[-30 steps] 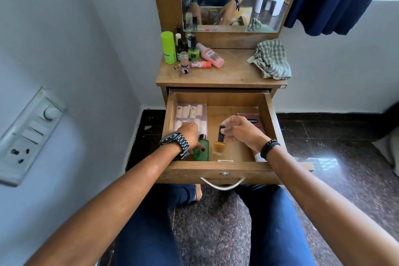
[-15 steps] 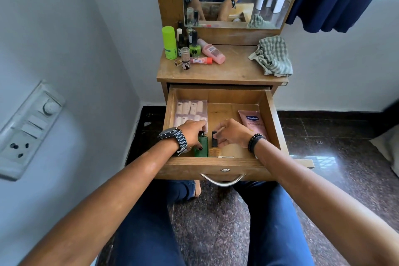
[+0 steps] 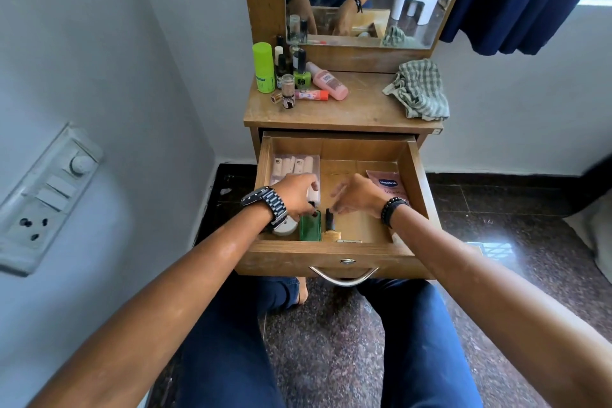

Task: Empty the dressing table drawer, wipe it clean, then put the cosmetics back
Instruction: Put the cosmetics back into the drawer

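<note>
Drawer (image 3: 418, 182) stands pulled out toward the person, and at its near wall a green bottle (image 3: 310, 226) and a small amber bottle (image 3: 330, 229) stand upright side by side, with a white jar (image 3: 285, 227) to the left, probably so that the returned cosmetics stay in one tidy row. The left hand (image 3: 296, 194) has its fingertips closed on the cap of the green bottle to steady it, while the right hand (image 3: 356, 195) hovers just beside the amber bottle with fingers loosely spread, pinching nothing. Farther out lie a clear pack of tubes (image 3: 294, 164) at far left and a pink sachet (image 3: 387, 184) at right; on the tabletop (image 3: 357, 109) more bottles (image 3: 291, 73) wait at the left, and a checked cloth (image 3: 419, 89) lies at the right.
</note>
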Demonstrator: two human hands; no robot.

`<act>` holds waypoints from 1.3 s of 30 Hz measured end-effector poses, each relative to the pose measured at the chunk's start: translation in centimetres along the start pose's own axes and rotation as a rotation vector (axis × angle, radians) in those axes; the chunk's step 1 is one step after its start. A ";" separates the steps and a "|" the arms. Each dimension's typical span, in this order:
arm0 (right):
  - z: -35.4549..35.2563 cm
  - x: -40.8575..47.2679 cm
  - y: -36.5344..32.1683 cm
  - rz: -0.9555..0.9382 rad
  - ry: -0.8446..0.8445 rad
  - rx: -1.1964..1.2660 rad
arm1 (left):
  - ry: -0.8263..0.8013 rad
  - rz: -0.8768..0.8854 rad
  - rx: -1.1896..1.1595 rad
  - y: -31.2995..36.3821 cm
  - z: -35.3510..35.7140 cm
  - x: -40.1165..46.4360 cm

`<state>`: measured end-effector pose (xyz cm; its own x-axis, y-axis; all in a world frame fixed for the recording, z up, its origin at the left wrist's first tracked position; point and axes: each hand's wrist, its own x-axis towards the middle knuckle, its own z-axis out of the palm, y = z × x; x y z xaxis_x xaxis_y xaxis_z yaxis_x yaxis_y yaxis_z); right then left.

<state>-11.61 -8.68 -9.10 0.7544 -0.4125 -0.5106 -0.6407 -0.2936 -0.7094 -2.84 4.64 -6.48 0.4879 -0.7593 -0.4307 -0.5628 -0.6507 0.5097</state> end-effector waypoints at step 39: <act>-10.0 9.7 -11.2 -0.320 0.701 -0.228 | 1.141 0.134 -0.316 -1.8 -18.3 5.4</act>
<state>1.45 -17.96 -1.23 0.6897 -0.7018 0.1781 -0.4790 -0.6267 -0.6147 13.08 1.83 3.91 0.8394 -0.2731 0.4699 -0.5434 -0.4151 0.7296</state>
